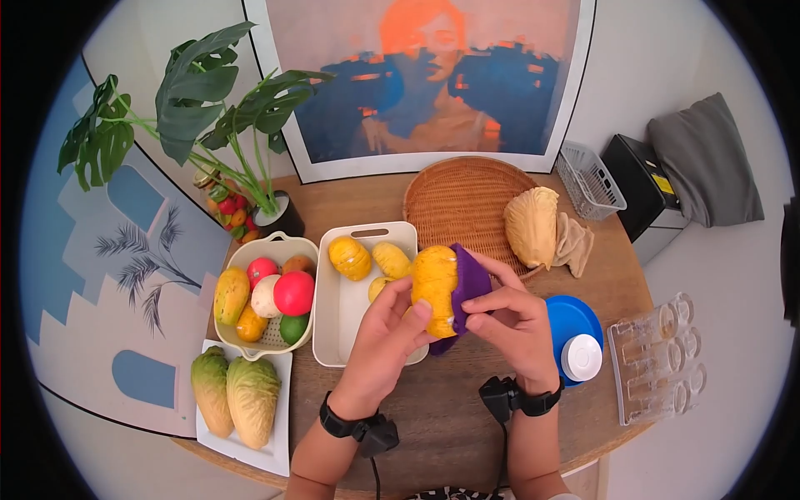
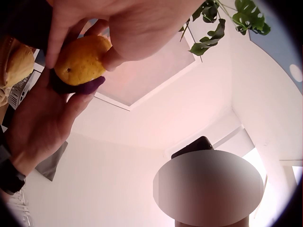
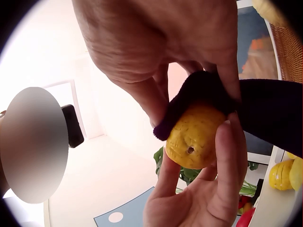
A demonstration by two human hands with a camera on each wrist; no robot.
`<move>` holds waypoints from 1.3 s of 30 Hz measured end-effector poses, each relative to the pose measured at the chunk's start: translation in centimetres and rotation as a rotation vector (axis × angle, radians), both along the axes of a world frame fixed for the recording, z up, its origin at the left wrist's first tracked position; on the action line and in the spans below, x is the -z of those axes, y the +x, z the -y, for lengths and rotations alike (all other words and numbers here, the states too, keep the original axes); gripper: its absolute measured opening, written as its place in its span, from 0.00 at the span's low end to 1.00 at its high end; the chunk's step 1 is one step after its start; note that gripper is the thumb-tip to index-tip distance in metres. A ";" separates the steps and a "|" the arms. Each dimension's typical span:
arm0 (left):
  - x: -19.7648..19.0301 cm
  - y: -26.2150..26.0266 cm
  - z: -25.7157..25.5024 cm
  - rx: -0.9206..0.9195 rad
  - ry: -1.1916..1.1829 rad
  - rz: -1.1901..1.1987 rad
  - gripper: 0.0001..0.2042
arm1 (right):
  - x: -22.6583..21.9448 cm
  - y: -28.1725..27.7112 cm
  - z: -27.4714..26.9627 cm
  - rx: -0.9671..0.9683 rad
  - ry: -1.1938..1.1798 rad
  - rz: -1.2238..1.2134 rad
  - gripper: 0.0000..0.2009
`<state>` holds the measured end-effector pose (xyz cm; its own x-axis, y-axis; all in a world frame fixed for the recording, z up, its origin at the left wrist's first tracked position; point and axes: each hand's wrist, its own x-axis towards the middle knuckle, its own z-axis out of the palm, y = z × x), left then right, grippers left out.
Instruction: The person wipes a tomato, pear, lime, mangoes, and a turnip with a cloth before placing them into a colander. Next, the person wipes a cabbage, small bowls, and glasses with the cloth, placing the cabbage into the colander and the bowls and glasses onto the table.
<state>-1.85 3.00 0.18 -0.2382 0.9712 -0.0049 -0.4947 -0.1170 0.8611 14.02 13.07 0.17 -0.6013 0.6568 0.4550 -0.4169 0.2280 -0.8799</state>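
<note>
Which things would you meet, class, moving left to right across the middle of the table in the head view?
Cream colander, white tray, held yellow fruit, purple cloth, right hand, blue plate, clear glasses.

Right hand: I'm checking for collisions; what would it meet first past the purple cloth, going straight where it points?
Past the purple cloth, the right hand likely meets the yellow item in the left hand; depth is unclear.

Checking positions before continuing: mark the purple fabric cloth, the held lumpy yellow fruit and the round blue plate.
Purple fabric cloth (image 1: pixel 472 285): head view, middle of its flat face.
Lumpy yellow fruit (image 1: pixel 434 287): head view, uncovered side.
Round blue plate (image 1: pixel 573 315): head view, bare upper part.
</note>
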 end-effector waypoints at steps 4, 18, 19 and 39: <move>-0.2 0.2 0.0 -0.038 0.006 -0.013 0.22 | 0.2 0.0 0.0 0.016 0.030 -0.001 0.10; -0.3 0.6 -0.1 0.023 0.067 0.229 0.21 | -0.2 -1.3 1.1 0.140 0.088 0.034 0.17; -0.2 0.6 0.0 0.023 0.067 0.229 0.21 | 0.0 -1.3 1.0 0.143 0.168 0.086 0.19; -0.8 0.5 0.8 -0.306 0.225 -1.128 0.30 | -0.2 -0.2 0.6 0.061 -0.094 0.066 0.20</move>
<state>-1.33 2.23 0.97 -0.2213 0.8254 0.5193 0.6036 -0.3023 0.7377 13.81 12.48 0.32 -0.5858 0.7308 0.3505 -0.3455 0.1660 -0.9236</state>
